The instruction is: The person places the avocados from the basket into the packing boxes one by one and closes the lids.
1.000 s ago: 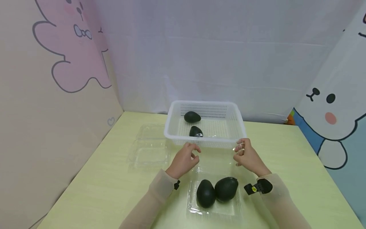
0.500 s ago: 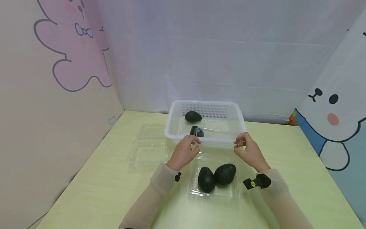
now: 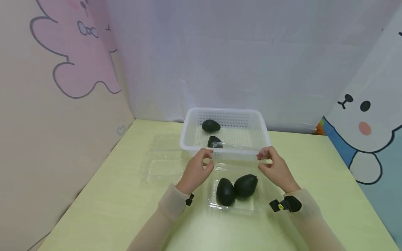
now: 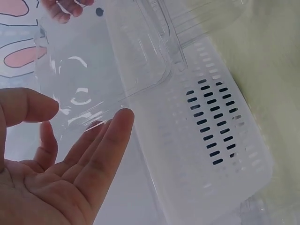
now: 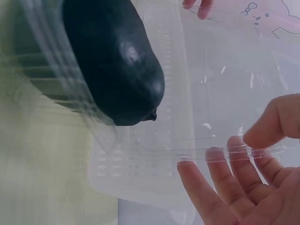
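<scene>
A clear plastic clamshell box lies in front of me with its lid tipped up on the far side. Two dark green avocados sit side by side in its base. My left hand holds the lid's left edge between thumb and fingers. On the opposite side, my right hand pinches the lid's right edge; the right wrist view shows its thumb in front and the fingers behind the plastic.
Behind the box stands a white perforated basket holding two more avocados. To the left, another clear clamshell box lies open on the yellow table. A white cloth hangs along the back.
The box with its two avocados has slid away from me towards the basket. Both hands have moved slightly forward, and the lid's edge now shows higher, in front of the basket.
</scene>
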### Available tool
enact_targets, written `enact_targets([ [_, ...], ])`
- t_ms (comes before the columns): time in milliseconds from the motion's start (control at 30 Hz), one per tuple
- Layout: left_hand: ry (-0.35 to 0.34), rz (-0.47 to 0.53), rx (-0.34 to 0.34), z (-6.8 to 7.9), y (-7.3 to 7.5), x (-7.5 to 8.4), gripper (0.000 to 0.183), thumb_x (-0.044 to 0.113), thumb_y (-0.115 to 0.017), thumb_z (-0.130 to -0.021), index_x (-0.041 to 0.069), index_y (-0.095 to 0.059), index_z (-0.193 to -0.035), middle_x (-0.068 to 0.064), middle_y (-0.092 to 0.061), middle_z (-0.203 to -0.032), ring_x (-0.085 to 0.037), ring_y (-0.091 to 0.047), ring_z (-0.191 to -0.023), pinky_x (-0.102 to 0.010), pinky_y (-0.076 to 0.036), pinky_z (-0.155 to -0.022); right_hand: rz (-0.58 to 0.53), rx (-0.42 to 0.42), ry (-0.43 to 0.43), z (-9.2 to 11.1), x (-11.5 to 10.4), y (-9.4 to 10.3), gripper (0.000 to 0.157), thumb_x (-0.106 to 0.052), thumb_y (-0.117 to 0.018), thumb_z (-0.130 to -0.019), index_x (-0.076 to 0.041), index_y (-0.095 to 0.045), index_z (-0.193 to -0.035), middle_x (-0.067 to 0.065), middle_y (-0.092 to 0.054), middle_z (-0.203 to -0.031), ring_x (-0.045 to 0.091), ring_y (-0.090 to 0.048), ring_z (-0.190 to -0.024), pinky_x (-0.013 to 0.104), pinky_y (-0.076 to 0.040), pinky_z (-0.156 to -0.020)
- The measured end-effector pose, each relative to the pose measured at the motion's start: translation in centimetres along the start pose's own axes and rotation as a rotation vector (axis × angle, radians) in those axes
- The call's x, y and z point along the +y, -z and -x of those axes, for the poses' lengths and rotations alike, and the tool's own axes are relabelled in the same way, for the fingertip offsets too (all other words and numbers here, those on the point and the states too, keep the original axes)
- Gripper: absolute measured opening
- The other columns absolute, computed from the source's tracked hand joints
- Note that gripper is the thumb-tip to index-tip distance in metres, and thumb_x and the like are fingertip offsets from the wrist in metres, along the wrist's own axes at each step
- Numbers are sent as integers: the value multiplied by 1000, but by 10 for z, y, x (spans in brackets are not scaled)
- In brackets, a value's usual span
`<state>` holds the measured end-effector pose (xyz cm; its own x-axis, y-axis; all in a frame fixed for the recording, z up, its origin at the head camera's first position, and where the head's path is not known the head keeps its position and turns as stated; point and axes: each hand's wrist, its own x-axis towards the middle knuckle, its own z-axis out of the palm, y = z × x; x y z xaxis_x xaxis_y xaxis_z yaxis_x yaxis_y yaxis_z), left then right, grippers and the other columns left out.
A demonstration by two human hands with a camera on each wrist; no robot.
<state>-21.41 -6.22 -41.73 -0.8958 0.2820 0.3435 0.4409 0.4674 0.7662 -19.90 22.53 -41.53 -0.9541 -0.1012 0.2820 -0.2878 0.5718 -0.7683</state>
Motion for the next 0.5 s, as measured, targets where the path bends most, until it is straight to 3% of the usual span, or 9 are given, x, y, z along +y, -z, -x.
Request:
enact_targets([
  [167,-19,22,55,7,8,1,22,7,-57,-93,5,-48,-113,-7,-64,-121,-24,-64,-107,-38,-54,-83,36,-11,23,6,-6,6,28,1,-52,-92,-2,-48,-120,13,-59,-115,27,-54,-107,34,-54,-80],
  [267,-28,17,54,9,9,0,30,10,-58,-94,7,-49,-123,-6,-65,-119,-22,-65,-101,-37,-53,-82,45,-8,13,10,-8,8,27,1,-51,-93,-2,-49,-119,14,-58,-117,29,-54,-112,42,-53,-84],
  [333,-30,4,43,11,10,0,31,13,-58,-96,7,-52,-125,-6,-65,-118,-20,-65,-98,-35,-54,-81,46,-7,-1,13,-9,9,25,2,-51,-93,-2,-51,-118,14,-59,-118,29,-54,-113,43,-53,-84],
  [500,5,-4,6,19,10,0,23,19,-56,-99,6,-61,-118,-4,-66,-112,-17,-64,-96,-33,-54,-79,31,-26,-41,23,-12,11,27,3,-47,-93,-1,-53,-119,15,-58,-118,29,-55,-112,30,-54,-83],
])
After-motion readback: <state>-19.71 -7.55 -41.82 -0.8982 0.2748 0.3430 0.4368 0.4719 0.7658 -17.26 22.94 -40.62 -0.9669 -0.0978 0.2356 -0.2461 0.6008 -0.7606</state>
